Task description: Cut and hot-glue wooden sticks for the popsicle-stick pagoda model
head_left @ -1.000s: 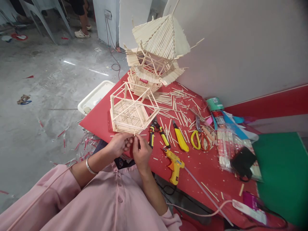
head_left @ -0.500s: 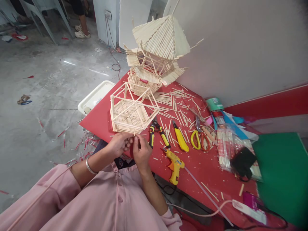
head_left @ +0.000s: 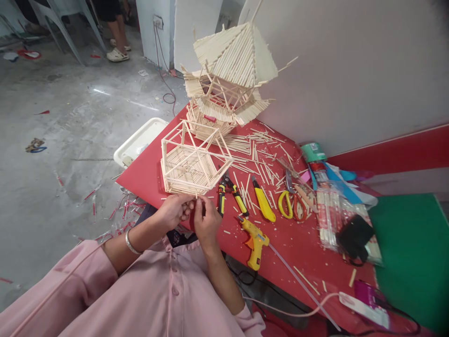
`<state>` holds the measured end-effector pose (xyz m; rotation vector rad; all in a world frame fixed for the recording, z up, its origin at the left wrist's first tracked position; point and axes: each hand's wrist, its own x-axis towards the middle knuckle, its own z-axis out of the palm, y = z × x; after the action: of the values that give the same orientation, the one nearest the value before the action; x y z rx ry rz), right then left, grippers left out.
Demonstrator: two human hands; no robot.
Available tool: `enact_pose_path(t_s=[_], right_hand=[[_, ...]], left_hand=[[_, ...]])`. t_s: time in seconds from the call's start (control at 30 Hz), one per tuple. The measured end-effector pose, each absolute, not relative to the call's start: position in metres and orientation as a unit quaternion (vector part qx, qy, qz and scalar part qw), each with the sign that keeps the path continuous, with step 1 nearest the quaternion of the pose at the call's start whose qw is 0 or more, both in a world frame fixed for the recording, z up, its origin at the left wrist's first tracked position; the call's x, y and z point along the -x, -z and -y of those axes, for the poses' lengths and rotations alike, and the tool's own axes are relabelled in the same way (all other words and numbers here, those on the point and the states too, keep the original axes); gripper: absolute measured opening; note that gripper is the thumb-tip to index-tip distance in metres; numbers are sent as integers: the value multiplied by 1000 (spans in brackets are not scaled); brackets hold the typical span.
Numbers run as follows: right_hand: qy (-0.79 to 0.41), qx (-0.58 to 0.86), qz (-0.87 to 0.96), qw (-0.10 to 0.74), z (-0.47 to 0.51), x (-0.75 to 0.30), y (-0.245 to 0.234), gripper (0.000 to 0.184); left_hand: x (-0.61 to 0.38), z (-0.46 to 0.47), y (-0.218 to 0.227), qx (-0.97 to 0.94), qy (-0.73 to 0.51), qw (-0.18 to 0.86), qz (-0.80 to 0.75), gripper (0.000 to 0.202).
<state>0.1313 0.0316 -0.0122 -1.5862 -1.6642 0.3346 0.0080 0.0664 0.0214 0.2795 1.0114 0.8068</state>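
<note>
A hexagonal frame of pale wooden sticks [head_left: 190, 169] stands on the red table, with a stick-covered floor and open upright sides. At its near corner my left hand [head_left: 174, 210] is closed, thumb and forefinger pinching beside a short wooden stick [head_left: 197, 196]. From the other side my right hand [head_left: 207, 221] pinches the same small stick, its other fingers curled. The fingertips cover most of that piece. Behind the frame rises a roofed, tiered stick model [head_left: 235, 55], like a pagoda.
Right of my hands lie pliers [head_left: 237, 199], a yellow cutter [head_left: 264, 201], scissors [head_left: 286, 204] and a yellow glue gun [head_left: 254, 242] with a long glue stick. Loose sticks [head_left: 261, 161] litter the table. Bagged sticks [head_left: 328, 215] lie farther right. A person's legs [head_left: 118, 35] show at the back.
My hands stay nearly still at the frame's near corner. In the background the person's feet have shifted slightly.
</note>
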Motion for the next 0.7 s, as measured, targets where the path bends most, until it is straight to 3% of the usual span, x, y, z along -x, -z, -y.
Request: enact_pose_path(t_s=[0.7], right_hand=[[-153, 645, 649, 373, -32, -131, 12, 26]], left_hand=[[-8, -66, -22, -126, -369, 794, -467, 27]])
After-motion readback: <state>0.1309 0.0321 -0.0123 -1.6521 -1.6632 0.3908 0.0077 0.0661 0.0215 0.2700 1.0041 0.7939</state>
